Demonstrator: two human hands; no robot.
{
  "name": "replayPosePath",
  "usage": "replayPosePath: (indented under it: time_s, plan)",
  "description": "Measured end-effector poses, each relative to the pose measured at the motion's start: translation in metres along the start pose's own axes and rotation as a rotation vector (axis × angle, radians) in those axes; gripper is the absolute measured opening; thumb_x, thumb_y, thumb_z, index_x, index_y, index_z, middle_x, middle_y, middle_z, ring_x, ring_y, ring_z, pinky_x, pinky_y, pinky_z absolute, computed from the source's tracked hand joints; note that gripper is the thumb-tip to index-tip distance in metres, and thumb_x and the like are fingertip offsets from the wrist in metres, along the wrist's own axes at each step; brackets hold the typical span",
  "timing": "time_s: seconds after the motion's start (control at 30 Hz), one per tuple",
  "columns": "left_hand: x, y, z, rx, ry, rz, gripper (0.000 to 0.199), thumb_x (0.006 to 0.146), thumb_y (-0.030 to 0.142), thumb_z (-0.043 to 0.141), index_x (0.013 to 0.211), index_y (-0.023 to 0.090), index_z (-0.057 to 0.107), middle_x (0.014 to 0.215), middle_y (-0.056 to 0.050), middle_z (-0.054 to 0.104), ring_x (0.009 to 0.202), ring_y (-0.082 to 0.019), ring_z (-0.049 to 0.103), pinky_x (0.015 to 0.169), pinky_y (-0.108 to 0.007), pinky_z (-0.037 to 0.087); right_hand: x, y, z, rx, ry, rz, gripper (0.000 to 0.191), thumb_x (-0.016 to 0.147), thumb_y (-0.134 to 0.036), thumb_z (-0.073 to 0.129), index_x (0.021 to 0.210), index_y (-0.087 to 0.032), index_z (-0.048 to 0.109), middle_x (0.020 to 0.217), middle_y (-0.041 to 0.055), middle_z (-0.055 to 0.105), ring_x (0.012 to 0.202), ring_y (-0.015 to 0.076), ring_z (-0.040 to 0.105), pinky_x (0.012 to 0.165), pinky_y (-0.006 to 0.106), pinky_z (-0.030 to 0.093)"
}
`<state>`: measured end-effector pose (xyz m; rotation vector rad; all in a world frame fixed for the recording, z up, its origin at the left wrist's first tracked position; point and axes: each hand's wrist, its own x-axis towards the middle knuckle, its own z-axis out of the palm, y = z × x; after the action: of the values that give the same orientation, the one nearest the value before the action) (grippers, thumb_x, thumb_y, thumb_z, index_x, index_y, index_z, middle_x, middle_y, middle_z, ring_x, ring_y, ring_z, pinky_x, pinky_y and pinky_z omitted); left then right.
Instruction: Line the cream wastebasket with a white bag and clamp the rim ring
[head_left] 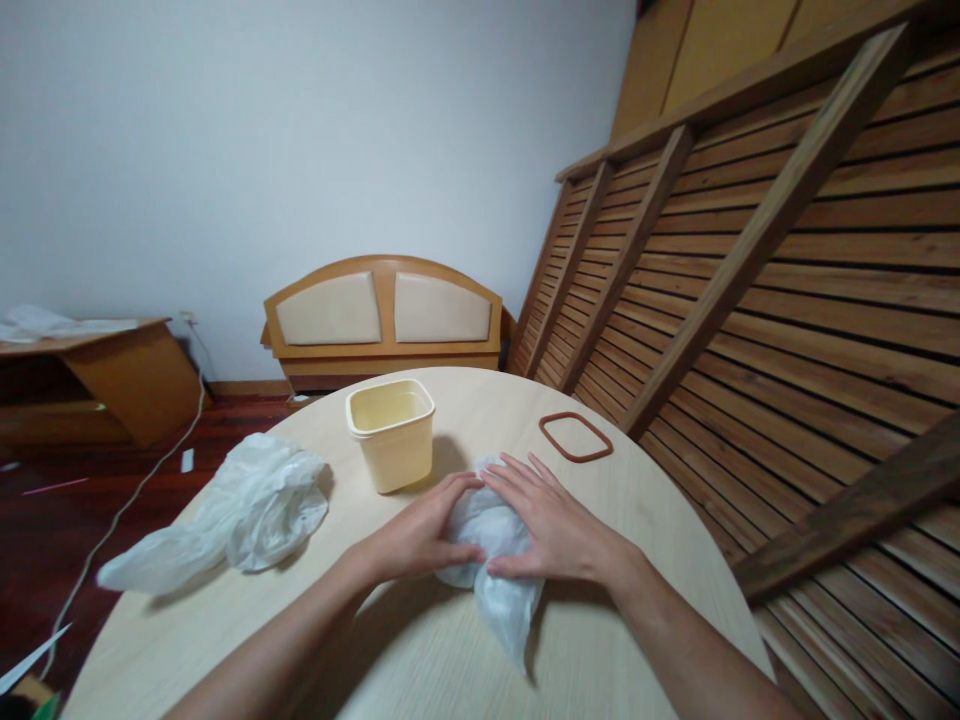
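A crumpled white plastic bag lies bunched on the table in front of me, one loose corner trailing toward me. My left hand cups its left side, thumb pointing inward. From the right, my right hand presses over the bag with its fingers reaching across the top. Both hands are closed around the bag; whether anything is inside it cannot be seen. Just beyond my left hand stands an upright, lidless cream plastic container. Past my right hand, a reddish-brown rounded square ring lies flat.
Another crumpled white plastic bag rests at the left of the round table, partly over its edge. A slatted wooden panel leans close on the right. Behind the table stands a headboard; a white cable runs along the floor.
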<state>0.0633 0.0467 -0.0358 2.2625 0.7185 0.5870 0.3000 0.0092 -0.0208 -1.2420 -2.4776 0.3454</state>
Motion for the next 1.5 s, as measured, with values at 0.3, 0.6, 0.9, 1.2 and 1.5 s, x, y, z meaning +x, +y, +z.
replayPosePath:
  time_s: [0.3,0.6,0.9,1.2,1.5]
  plan:
    - [-0.038,-0.022,0.016,0.013,0.120,-0.044,0.065,0.092,0.036,0.061,0.149,0.024,0.034,0.158,-0.015,0.040,0.144,-0.030,0.041,0.121,-0.051,0.033,0.008,-0.021,0.018,0.042,-0.061,-0.058,0.105,0.069,-0.071,0.075,0.157,-0.029,0.034,0.167,0.0147,0.018,0.153,0.0350,0.020,0.123,0.057,0.014]
    - [-0.028,-0.037,0.020,0.170,0.234,-0.087,0.046,0.097,0.041,0.052,0.140,0.022,0.049,0.144,-0.014,0.056,0.132,-0.029,0.053,0.114,-0.051,0.042,0.003,-0.005,0.015,-0.002,-0.007,0.139,0.068,0.079,-0.062,0.072,0.138,-0.029,0.060,0.158,0.0116,0.043,0.141,0.0345,0.045,0.117,0.054,0.032]
    - [-0.026,-0.040,0.020,0.253,0.194,-0.107,0.040,0.099,0.038,0.049,0.136,0.022,0.050,0.141,-0.013,0.058,0.129,-0.029,0.055,0.112,-0.050,0.044,-0.020,0.014,-0.014,-0.177,0.032,0.381,0.026,0.084,-0.039,0.071,0.103,-0.022,0.072,0.108,0.0131,0.074,0.101,0.0352,0.068,0.088,0.046,0.049]
    - [-0.025,-0.041,0.022,0.272,0.190,-0.099,0.039,0.096,0.036,0.052,0.133,0.022,0.053,0.137,-0.012,0.061,0.126,-0.029,0.057,0.110,-0.049,0.045,-0.004,0.009,-0.003,-0.236,0.101,0.377,0.071,0.084,-0.060,0.067,0.144,-0.025,0.053,0.157,0.0151,0.043,0.145,0.0430,0.035,0.115,0.063,0.027]
    - [-0.025,-0.045,0.025,0.319,0.182,-0.089,0.037,0.096,0.033,0.053,0.130,0.021,0.054,0.136,-0.013,0.061,0.126,-0.028,0.058,0.110,-0.050,0.046,-0.022,0.036,-0.015,-0.276,-0.153,0.818,0.068,0.093,-0.043,0.055,0.155,-0.021,0.037,0.163,0.0157,0.032,0.148,0.0452,0.028,0.108,0.064,0.035]
